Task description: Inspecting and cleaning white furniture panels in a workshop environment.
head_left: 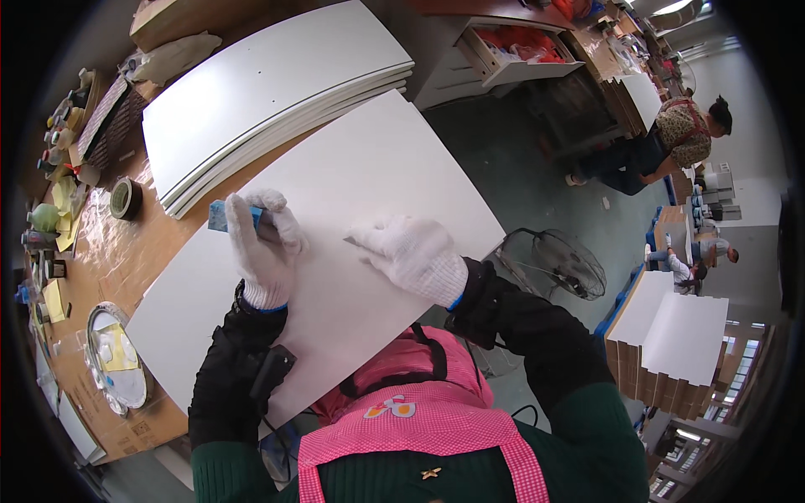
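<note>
A large white panel (pixel 369 168) lies flat in front of me, jutting over the near edge of the table. My left hand (pixel 267 243), in a white knit glove, is closed around a small blue block (pixel 219 215); part of the block is hidden by the fingers. To its right, my right hand (pixel 419 258), gloved the same way, is closed just over the panel's surface. From its fingertips pokes a small thin grey piece (pixel 351 241), whose kind I cannot make out.
Stacked white panels (pixel 277 71) lie beyond the panel. A tape roll (pixel 126 199), a round dish (pixel 117 356) and several bottles stand on the left of the paper-covered table (pixel 92 289). At the right are a floor fan (pixel 558 264), more panel stacks (pixel 688 331) and other people (pixel 683 134).
</note>
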`<state>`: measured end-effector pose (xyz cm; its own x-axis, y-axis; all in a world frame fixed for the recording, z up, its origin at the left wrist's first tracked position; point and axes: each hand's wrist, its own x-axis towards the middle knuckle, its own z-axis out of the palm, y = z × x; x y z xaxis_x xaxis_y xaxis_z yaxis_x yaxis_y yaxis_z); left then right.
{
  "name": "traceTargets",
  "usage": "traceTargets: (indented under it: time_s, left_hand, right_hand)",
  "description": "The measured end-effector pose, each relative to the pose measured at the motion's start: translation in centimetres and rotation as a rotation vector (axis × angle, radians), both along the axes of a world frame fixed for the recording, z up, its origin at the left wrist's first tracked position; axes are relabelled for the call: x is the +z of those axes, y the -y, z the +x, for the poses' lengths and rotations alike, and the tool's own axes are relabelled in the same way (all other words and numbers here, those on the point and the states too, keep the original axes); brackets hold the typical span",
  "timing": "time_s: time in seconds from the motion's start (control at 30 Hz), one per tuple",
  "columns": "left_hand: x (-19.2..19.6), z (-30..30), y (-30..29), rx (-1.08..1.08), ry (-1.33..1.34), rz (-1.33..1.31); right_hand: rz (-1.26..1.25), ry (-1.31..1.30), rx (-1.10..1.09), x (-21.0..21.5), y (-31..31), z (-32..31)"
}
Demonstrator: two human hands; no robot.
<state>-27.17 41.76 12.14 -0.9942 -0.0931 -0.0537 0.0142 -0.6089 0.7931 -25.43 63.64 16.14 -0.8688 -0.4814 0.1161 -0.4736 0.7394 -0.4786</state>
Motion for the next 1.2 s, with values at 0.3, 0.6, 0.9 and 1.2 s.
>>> traceTargets:
  time_s: [0.3,0.6,0.9,1.2]
  left_hand:
    - [-0.4,-0.2,-0.1,0.058,0.0,-0.026]
    - [-0.2,0.0,0.6,0.311,0.027,-0.102]
    - [0.7,0.1,0.4,0.279,0.051,-0.076]
    - [1.6,-0.3,-0.6,0.282,0.088,-0.066]
  right_hand:
    - [0.321,-0.265,-0.473,-1.1,-11.7,-7.7]
    - [0.117,-0.19,-0.213,-3.1,0.4,-7.9]
    - [0.0,-0.034,-0.04,-0.6,5.6,-7.8]
    - [0.483,-0.195,-0.521,-2.1,-10.8,-16.8]
